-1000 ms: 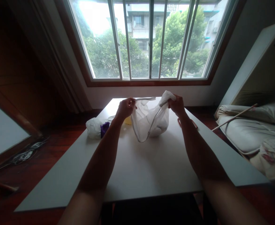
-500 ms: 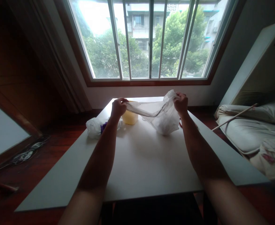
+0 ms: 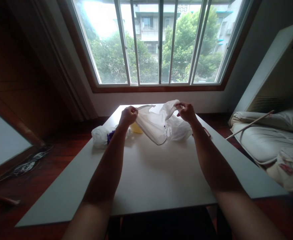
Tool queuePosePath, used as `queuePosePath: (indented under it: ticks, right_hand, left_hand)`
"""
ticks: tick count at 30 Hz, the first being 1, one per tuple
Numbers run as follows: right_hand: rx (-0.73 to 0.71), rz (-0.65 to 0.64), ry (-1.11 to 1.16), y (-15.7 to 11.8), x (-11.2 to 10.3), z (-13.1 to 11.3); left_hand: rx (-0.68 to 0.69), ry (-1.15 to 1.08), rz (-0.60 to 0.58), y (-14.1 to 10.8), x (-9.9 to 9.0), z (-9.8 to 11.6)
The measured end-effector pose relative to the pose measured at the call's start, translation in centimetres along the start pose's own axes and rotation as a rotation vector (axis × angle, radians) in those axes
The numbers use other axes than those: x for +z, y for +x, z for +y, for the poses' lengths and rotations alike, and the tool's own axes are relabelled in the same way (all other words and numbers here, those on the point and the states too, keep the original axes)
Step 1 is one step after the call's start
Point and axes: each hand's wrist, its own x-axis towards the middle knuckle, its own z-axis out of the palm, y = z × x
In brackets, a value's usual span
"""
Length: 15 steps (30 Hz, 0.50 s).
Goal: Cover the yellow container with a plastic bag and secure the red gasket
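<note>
A thin white plastic bag (image 3: 152, 123) is stretched between my two hands above the far half of the table. My left hand (image 3: 129, 115) pinches one edge of it. The fingers of my right hand (image 3: 185, 110) are closed on its upper right part. Toward the right the bag bunches up and droops near the tabletop; whether something is inside I cannot tell. Behind the bag and my left hand, a yellow container (image 3: 136, 128) shows only in part. Left of my left forearm lies another clear plastic bag (image 3: 100, 136) with a purple item (image 3: 110, 136) beside it.
The white table (image 3: 161, 180) stands below a window. A reddish object (image 3: 206, 132), partly hidden by my right forearm, lies on its right side. Past the right edge are a pale cushion (image 3: 266, 133) and a thin stick (image 3: 248, 125). Cables (image 3: 31, 163) lie on the floor at left.
The bag's edge between my hands has dropped and its mouth has spread wider. My right hand has moved left and slightly down, and the bag now covers more of the yellow container.
</note>
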Motion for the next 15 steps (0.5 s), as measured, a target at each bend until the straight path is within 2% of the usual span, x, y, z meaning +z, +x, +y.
queuePosePath:
  ticks: [4,9,12,15]
  right_hand:
    - [0.03,0.025,0.156,-0.1,-0.2,-0.5]
    - [0.022,0.091,0.309,0.4,0.3,-0.1]
    - [-0.066,0.178,0.273,0.6,0.2,-0.1]
    - [-0.195,0.284,0.077,0.5,-0.3,-0.6]
  left_hand:
    - [-0.028,0.011,-0.023,-0.1,-0.3,-0.2]
    - [0.028,-0.1,-0.02,0.4,0.1,-1.0]
    - [-0.001,-0.192,-0.039,0.7,0.3,-1.3]
    - [-0.074,-0.262,-0.05,0.8,0.1,-1.4]
